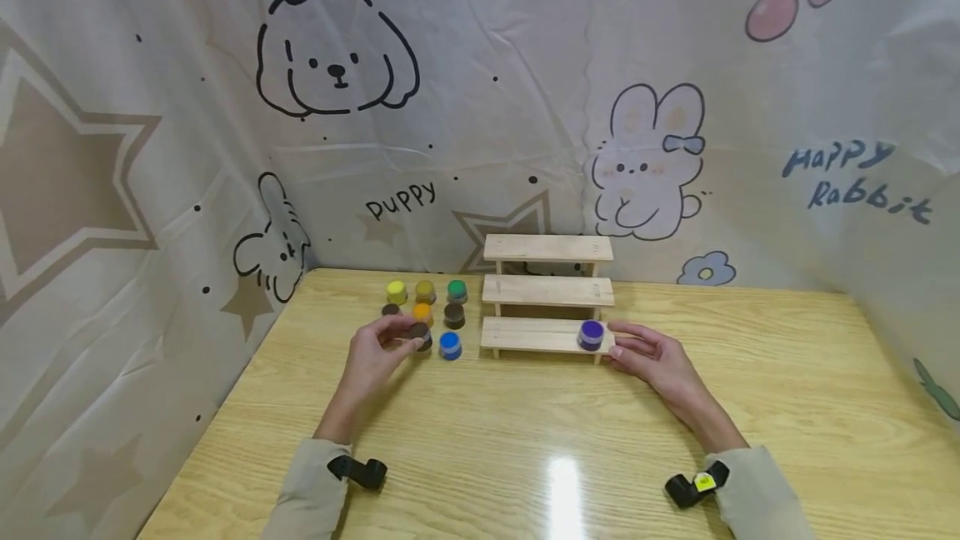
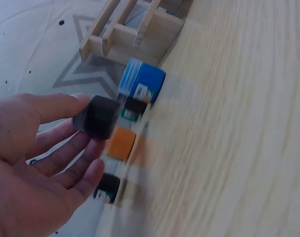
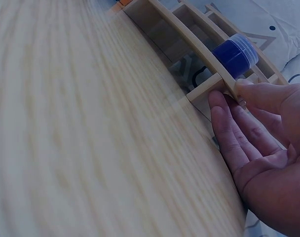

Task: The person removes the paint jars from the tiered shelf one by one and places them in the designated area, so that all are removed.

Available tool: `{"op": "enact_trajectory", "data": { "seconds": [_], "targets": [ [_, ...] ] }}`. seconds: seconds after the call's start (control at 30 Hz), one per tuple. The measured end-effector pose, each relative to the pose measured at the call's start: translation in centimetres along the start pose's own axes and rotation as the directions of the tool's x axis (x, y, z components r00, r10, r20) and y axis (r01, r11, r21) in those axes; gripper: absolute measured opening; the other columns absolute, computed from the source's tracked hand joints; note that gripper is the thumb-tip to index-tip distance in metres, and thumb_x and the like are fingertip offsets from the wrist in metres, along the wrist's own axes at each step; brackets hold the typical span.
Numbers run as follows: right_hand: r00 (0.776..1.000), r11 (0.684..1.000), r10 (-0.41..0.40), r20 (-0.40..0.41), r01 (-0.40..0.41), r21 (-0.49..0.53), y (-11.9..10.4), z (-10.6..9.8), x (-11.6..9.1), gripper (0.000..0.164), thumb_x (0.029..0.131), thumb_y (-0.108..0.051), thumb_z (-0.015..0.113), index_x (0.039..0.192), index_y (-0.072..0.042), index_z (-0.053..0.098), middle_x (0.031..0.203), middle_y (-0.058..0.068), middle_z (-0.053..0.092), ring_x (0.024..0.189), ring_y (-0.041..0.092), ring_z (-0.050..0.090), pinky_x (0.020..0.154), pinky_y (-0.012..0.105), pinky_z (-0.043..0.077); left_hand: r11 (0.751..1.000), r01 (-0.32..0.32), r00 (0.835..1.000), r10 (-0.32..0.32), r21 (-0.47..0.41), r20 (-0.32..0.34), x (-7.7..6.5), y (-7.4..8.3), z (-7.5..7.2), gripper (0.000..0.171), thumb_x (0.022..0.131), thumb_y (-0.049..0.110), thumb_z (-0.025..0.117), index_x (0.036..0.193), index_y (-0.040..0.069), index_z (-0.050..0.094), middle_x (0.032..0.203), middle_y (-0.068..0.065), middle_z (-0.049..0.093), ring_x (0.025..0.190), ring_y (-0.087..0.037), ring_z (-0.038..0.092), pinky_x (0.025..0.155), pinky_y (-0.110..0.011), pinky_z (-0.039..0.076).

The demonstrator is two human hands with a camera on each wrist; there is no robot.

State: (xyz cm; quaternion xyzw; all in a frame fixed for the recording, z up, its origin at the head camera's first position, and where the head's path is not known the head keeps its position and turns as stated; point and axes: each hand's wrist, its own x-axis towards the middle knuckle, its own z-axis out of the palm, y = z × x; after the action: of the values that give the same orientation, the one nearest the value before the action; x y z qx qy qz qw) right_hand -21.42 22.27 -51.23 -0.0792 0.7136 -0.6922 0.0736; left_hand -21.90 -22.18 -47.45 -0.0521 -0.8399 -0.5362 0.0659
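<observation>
My left hand (image 1: pixel 377 350) pinches a dark paint pot (image 2: pixel 97 117) between thumb and fingers, and in the left wrist view it looks held above the table. Close by stand a blue paint pot (image 1: pixel 450 346), an orange one (image 1: pixel 423 314) and another dark one (image 1: pixel 453 316). At the right end of the three-step wooden stand (image 1: pixel 536 334), my right hand (image 1: pixel 660 363) grips the lowest step, thumb at the board's edge and fingers beneath it in the right wrist view. A purple paint pot (image 1: pixel 591 335) sits on that step, beside the right fingertips.
Yellow (image 1: pixel 396 292), olive (image 1: pixel 425 292) and green (image 1: pixel 457 291) pots form the back row, left of the stand. One more dark pot (image 1: pixel 391 312) is partly hidden behind the left hand. A printed curtain (image 1: pixel 525 90) hangs along the far edge of the wooden table (image 1: pixel 480 440).
</observation>
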Motion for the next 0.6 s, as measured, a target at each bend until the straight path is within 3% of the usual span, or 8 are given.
{"op": "enact_trajectory", "data": {
  "seconds": [0.27,0.6],
  "targets": [
    [1.0,1.0,0.008,-0.004,-0.008,-0.012,-0.1,0.0,-0.1,0.056,0.099,-0.01,0.069,0.148,0.007,0.047,0.137,0.031,0.058,0.106,0.012,0.071,0.092,0.032,0.058,0.995,0.069,0.996,-0.073,0.071,0.051,0.2,-0.8,-0.6,0.033,0.091,0.001,0.077,0.122,-0.002,0.069,0.12,-0.018,0.069,0.108,-0.03,0.067,0.09,-0.03,0.058],
    [1.0,1.0,0.018,-0.006,-0.018,0.011,-0.2,0.1,-0.1,0.058,0.099,-0.011,0.07,0.148,0.007,0.046,0.133,0.026,0.064,0.105,0.013,0.071,0.092,0.032,0.058,0.995,0.061,0.995,-0.067,0.084,0.068,0.3,-1.4,-0.7,0.033,0.09,-0.003,0.077,0.121,-0.004,0.068,0.118,-0.02,0.069,0.106,-0.032,0.068,0.091,-0.036,0.058]
  ]
}}
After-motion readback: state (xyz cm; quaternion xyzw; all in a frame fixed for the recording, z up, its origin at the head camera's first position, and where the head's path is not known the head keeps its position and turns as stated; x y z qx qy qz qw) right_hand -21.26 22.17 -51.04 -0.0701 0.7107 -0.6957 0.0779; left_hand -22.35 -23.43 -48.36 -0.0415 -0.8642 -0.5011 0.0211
